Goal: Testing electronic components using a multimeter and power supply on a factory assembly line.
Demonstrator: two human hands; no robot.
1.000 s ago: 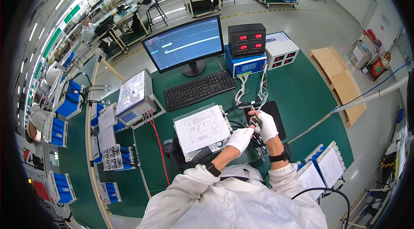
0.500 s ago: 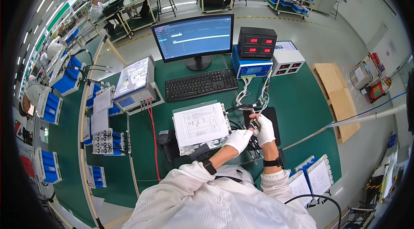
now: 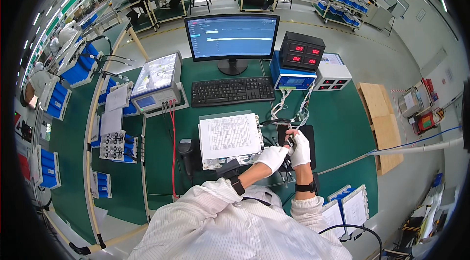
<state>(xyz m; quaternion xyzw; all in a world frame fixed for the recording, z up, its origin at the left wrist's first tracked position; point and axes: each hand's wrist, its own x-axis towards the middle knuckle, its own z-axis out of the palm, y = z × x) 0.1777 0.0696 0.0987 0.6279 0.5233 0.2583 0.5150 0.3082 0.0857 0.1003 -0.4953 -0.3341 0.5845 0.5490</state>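
Both my hands wear white gloves with bare fingertips and meet just right of a paper-topped battery pack (image 3: 230,137). My left hand (image 3: 272,157) is closed, its fingertips pinching at a small dark cable connector (image 3: 291,140). Around the same connector, my right hand (image 3: 301,150) is also closed, with a little of the connector showing between the fingers. White wires (image 3: 304,113) run from the blue tester (image 3: 293,77) down toward my hands. Black cables (image 3: 268,123) from the pack's right side pass beneath them. Exactly how the connector parts fit together is hidden by my fingers.
A monitor (image 3: 233,37) and keyboard (image 3: 232,92) stand at the back. Red leads (image 3: 173,157) hang from the tester (image 3: 155,83) at left, near a black handheld scanner (image 3: 186,152). More packs (image 3: 355,208) stand at lower right. A black mat (image 3: 308,159) lies under my right hand.
The head view has shifted a little, so the bench appears moved and turned. My hands stay together on the connector, with only slight finger movement.
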